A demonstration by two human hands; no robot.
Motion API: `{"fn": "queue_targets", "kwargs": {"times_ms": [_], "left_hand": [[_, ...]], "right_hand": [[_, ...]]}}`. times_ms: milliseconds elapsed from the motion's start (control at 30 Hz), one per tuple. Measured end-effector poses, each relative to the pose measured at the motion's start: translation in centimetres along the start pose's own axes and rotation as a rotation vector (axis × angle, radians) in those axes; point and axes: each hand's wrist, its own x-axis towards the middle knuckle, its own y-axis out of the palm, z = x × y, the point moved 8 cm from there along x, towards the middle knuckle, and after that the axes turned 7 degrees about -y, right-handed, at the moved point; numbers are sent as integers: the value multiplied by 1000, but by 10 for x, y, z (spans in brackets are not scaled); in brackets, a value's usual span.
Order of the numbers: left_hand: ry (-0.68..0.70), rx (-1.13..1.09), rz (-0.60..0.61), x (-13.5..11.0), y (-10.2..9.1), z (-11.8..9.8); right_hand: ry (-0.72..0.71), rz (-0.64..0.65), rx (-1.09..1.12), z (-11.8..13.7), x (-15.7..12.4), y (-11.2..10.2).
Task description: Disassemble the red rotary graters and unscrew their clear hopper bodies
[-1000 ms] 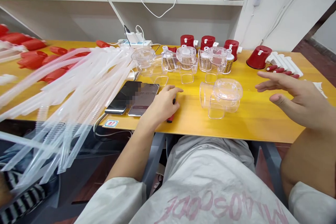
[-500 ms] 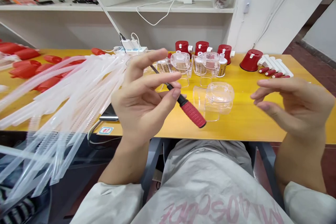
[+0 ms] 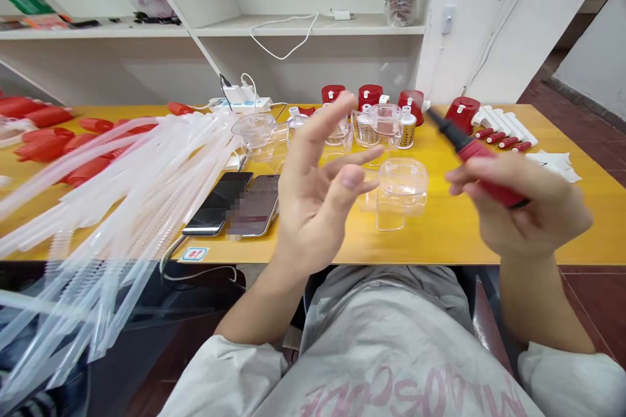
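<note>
A screwdriver (image 3: 482, 159) with a red and black handle is in my right hand (image 3: 533, 205), pinched between thumb and fingers, with its tip end pointing up and left. My left hand (image 3: 317, 202) is raised over the table, fingers apart and nothing in them. Just beyond the space between my hands lies a clear plastic cup-like part (image 3: 403, 186) with a tube stub. Behind my left hand more clear parts (image 3: 257, 130) stand, partly covered by the fingers. Two phones (image 3: 218, 202) lie left of that hand.
Long translucent tubes (image 3: 141, 189) spread over the table's left edge, near orange-red bulbs (image 3: 46, 143). Red cups (image 3: 462, 114) line the back, beside white sticks with red ends (image 3: 508, 124). A power strip (image 3: 242, 104) stands at the back; a white paper piece (image 3: 557, 163) lies right.
The screwdriver has passed from my left hand to my right hand. My left hand has moved right and opened; my right hand has shifted left. The view has tilted slightly.
</note>
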Motion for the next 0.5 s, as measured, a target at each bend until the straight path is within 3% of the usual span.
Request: {"fn": "queue_targets", "kwargs": {"times_ms": [100,167,367,500], "left_hand": [[-70,92,1,10,-15,21],[-81,141,32,18,-14,38],[-156,70,429,25,30,73],[-212,66,507,29,30,81]], "right_hand": [[156,-214,-122,-22,1,-33],[231,-298,-202,-33,1,-46],[313,-322,-136,-65,-1,-51],[366,-281,-206,-90,-10,-54]]}}
